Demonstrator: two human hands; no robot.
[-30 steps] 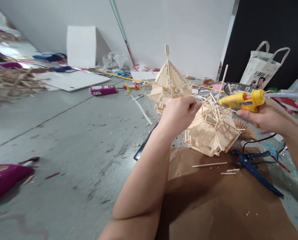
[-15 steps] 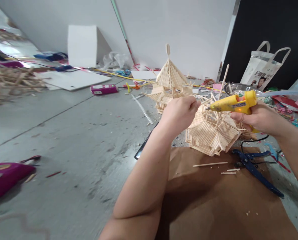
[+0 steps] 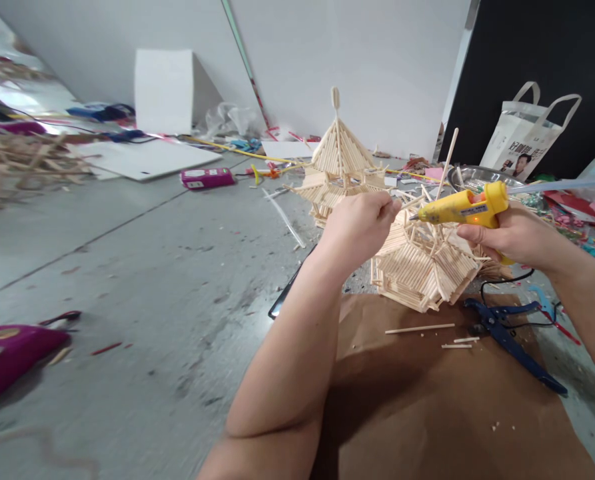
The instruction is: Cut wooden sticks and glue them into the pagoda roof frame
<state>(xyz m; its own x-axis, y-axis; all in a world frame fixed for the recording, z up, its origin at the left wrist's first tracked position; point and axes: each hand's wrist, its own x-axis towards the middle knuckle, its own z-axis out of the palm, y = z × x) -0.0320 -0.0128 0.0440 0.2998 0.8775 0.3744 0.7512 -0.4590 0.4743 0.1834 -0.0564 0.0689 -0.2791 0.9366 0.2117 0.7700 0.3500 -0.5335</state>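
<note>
1. Grey concrete floor (image 3: 142, 267) fills the left half of the view and carries all the things; a white wall (image 3: 367, 60) stands behind it.
2. A brown paper sheet (image 3: 427, 400) lies on the floor at the lower right, under the person's arms.
3. A tall stick pagoda (image 3: 338, 160) stands upright farther back, partly behind the left hand.
4. A lower stick model (image 3: 422, 263) sits tilted at the far edge of the sheet, between the two hands.
5. The left hand (image 3: 360, 223) is at the upper left of this model. Its grip is closed, with thumb and fingers pinched on a thin stick (image 3: 408, 202) above the roof.
6. The right hand (image 3: 512, 237) is at the model's right side, with its grip clamped around a yellow glue gun (image 3: 464, 208). The nozzle points left and is very near the thin stick; I cannot tell if they touch.
7. Blue pliers (image 3: 507, 330) lie at the sheet's right edge, just beside the model.
8. A few loose sticks (image 3: 420, 329) lie on the sheet, near the pliers.
</note>
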